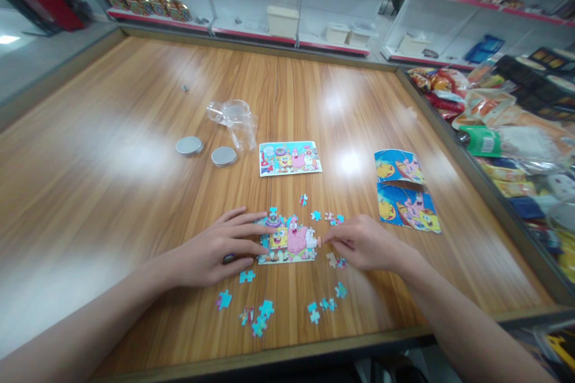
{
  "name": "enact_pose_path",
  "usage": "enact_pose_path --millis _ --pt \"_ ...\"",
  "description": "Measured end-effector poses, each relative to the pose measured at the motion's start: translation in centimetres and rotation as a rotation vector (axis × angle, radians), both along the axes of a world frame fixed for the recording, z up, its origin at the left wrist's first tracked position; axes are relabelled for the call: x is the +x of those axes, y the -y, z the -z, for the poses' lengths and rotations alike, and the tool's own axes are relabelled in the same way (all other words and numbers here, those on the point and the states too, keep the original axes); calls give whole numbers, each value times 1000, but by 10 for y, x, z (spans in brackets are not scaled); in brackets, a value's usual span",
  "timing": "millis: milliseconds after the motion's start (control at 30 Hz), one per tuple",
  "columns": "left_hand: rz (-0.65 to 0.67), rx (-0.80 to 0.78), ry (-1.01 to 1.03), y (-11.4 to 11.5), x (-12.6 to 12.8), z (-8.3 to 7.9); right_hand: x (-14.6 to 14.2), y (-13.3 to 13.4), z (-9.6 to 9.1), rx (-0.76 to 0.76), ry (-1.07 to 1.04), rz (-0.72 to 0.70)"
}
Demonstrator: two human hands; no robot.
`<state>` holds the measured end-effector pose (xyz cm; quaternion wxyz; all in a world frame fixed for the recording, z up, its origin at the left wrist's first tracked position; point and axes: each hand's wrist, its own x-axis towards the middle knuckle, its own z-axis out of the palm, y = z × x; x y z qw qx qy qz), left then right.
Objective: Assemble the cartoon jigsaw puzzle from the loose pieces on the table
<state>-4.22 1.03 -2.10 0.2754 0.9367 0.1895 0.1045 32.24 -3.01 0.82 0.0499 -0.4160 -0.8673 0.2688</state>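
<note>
A partly assembled jigsaw puzzle (294, 241) with cartoon figures lies flat near the table's front edge. My left hand (224, 245) rests on its left side, fingers spread. At the puzzle's right edge is my right hand (359, 240), its index fingertip close to or touching the edge; the other fingers curl in, and anything between them is hidden. Loose puzzle pieces lie around: a piece (331, 260) under the right hand, a small cluster (335, 218) above it, a blue piece (247, 276) by my left thumb, and several nearer me, such as a blue one (259, 325).
Beyond the puzzle lies a printed picture card (290, 159). Two blue picture cards (406, 206) are at the right. Clear plastic containers (240, 122) and two round silvery lids (223, 156) stand behind left. Packaged goods (507, 137) fill a bin along the right edge.
</note>
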Motion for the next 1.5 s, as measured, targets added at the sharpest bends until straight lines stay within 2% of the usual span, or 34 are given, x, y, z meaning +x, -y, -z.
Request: enact_pose_path --millis 367,567,900,1133,1367,1500 --pt "30 65 -37 -3 0 1 -10 1 -4 -30 -1 -11" --pt "27 88 -21 -3 2 -1 -5 0 2 46 -38 19" --pt "-4 28 13 -4 1 0 1 -3 7 147 -73 102" --pt "3 36 -38 -4 0 1 5 -5 4 147 -89 164" --pt "-13 4 -11 -6 -2 2 16 -12 2 98 -40 294" --pt "-24 1 17 -5 -2 1 11 -8 -3 86 -26 226"
